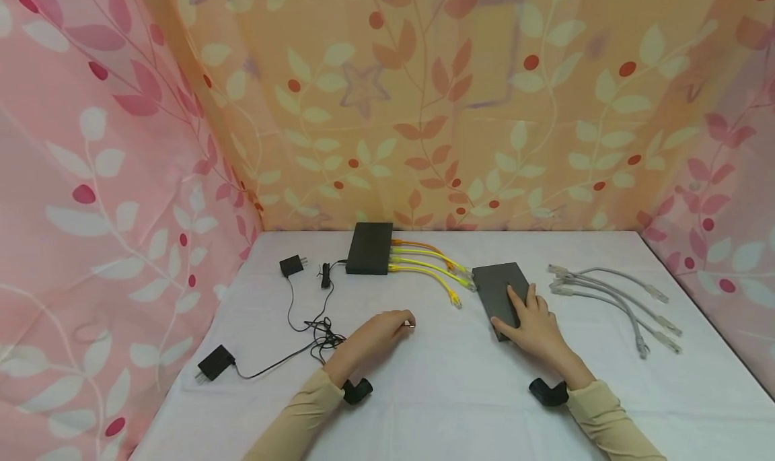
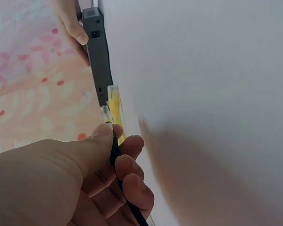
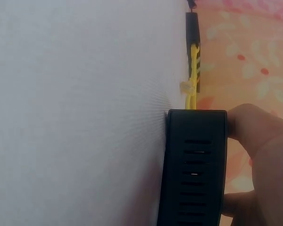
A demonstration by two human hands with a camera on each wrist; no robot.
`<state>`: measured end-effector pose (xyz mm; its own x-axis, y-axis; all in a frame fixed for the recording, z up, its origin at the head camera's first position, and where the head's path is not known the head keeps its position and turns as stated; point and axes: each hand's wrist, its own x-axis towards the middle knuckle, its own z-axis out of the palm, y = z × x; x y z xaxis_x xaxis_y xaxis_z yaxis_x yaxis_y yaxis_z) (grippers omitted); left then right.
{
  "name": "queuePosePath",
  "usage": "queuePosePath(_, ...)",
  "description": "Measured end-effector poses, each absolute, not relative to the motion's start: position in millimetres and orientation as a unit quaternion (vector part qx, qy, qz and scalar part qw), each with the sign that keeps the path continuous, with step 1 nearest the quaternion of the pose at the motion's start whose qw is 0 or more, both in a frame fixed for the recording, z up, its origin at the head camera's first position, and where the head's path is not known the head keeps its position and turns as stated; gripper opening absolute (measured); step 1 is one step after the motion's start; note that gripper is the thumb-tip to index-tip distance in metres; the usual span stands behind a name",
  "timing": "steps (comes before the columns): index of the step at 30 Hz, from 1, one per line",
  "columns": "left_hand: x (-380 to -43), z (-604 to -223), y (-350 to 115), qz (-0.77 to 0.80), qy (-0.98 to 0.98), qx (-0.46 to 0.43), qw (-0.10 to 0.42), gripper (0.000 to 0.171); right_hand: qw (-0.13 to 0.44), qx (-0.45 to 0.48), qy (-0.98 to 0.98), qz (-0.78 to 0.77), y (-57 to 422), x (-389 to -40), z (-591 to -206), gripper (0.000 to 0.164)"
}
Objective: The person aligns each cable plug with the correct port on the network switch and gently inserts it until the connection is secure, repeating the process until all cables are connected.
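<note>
Near the middle of the table my left hand pinches a thin black power cord between thumb and fingers. A small metallic plug tip pokes out beyond the fingers. My right hand lies with spread fingers on top of a dark grey network switch. On the side of this switch facing left, the left wrist view shows a round power socket. Its vented side fills the lower part of the right wrist view. The cord tip and the socket are apart.
A second black switch sits at the back with yellow and orange network cables plugged in. Two black power adapters and tangled cord lie left. Several grey network cables lie right. Patterned curtains surround the table.
</note>
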<state>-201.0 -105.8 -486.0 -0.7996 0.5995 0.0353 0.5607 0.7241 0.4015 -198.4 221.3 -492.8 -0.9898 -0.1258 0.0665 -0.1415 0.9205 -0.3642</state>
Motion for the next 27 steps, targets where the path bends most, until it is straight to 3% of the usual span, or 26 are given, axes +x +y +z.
queuePosePath(11,-206,-486,-81,0.234,0.921,0.304,0.071,0.015,0.021,0.079,-0.980,0.183,225,-199,-493,0.087)
queuePosePath(27,-213,-483,-39,0.201,0.923,0.324,0.049,0.017,0.022,0.081,-0.980,0.181,224,-197,-491,0.085)
